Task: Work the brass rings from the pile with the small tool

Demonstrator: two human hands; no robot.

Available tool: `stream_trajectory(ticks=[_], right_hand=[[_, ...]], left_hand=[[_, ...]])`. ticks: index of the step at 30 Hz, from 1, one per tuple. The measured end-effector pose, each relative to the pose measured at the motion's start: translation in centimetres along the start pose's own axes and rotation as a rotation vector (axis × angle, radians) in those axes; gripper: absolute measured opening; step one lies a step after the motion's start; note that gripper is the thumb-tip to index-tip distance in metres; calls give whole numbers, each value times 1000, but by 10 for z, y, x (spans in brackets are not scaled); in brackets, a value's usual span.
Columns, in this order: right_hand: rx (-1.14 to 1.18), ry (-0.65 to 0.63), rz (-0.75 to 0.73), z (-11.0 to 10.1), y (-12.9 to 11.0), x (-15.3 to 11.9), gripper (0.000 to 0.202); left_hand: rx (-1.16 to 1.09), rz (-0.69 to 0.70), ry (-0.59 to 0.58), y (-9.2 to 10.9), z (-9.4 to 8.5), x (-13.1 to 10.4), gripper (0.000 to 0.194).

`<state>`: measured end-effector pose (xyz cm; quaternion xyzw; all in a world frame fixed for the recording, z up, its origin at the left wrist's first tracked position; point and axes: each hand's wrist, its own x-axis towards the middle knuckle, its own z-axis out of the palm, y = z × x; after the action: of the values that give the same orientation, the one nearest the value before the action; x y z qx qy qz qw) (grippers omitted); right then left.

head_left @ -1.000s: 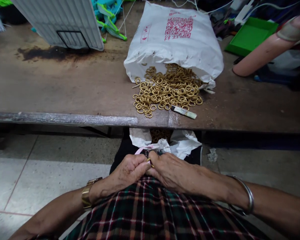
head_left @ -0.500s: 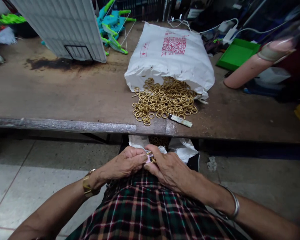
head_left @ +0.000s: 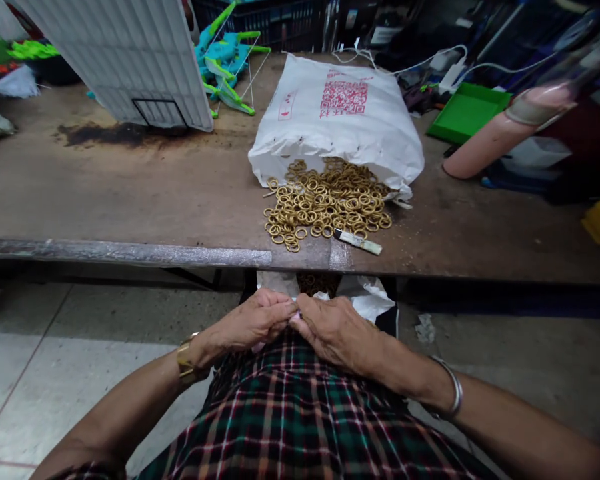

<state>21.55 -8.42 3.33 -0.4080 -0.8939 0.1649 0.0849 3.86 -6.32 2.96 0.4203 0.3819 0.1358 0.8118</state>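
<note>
My left hand (head_left: 257,320) and my right hand (head_left: 340,330) meet fingertip to fingertip over my lap, both closed in a pinch. A bit of a thin pink strip (head_left: 296,316) shows between the tips, and more pink (head_left: 259,347) peeks out under my left hand. The brass-coloured rings seen at my right fingers a moment earlier are now covered by the hands. Ahead on the table lies a heap of brass-coloured rings (head_left: 325,210), spilling from the mouth of a white sack (head_left: 300,100) with red print.
A small blade with a wrapped pale handle (head_left: 359,242) lies before the heap, close to the table's front edge (head_left: 130,251). More rings (head_left: 316,285) sit below that edge between white bag flaps (head_left: 367,298). A pink bottle (head_left: 485,143) and green tray (head_left: 467,113) stand at right.
My right fingers have closed in over the rings and pink strip, which showed between the hands before. The whole view has shifted slightly.
</note>
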Motion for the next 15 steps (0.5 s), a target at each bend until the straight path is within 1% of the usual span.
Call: stream_trajectory(ticks=[2,3,5,8,10,11,13,15], right_hand=[[40,-24,5,-1,2,2,27],[96,-27,17,-3,4,3,27],[290,-28,64,-9,8,6,27],[662,-4,198,-18,20,9,32],[856,57,318,-21,33,9,36],[917,106,382,-21,41,9,36],[961,205,492,-20,58,8,30],[933,287,551,-21,74,6,26]], left_hand=[[-39,19,-4,-1,0,3,37],[-55,36,0,-1,0,4,37],[-60,76,19,2,-1,8,36],[38,141,63,8,-7,14,35],[128,156,70,13,-12,18,35],[179,152,67,15,-15,19,34],[293,135,64,18,-21,22,33],[403,129,84,20,-29,23,33]])
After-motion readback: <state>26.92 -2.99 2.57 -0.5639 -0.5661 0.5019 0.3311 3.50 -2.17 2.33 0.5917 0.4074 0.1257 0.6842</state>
